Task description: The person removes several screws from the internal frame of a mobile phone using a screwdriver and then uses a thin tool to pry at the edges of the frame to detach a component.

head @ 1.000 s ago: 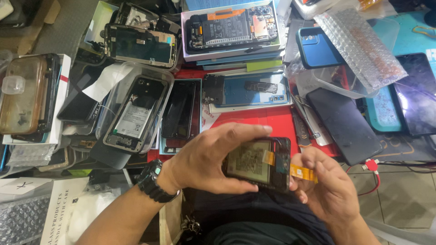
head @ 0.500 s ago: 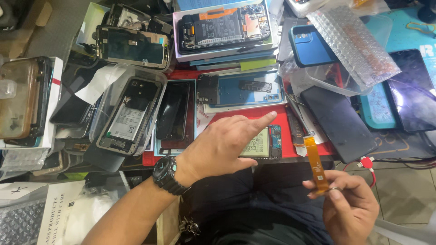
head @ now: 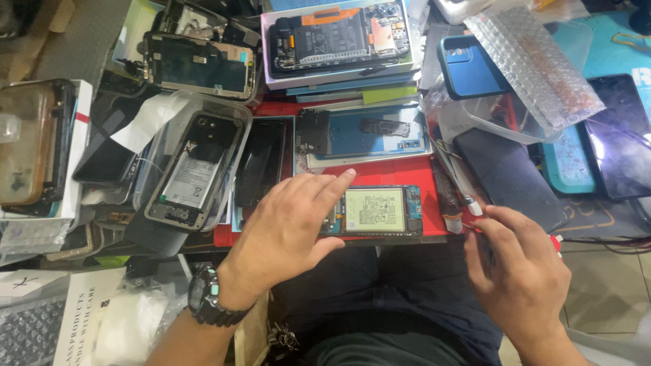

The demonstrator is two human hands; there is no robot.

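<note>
Red mat [head: 393,173]: opened phone [head: 376,211] under left hand [head: 288,230] fingers [head: 337,184].

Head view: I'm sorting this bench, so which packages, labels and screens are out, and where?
Opened phone: on the red mat beside the left hand, pale battery label.
Dark screen: far right, glossy black rectangle.
Bubble-wrap bag: top right, clear.
White box: bottom left, black print.
</note>
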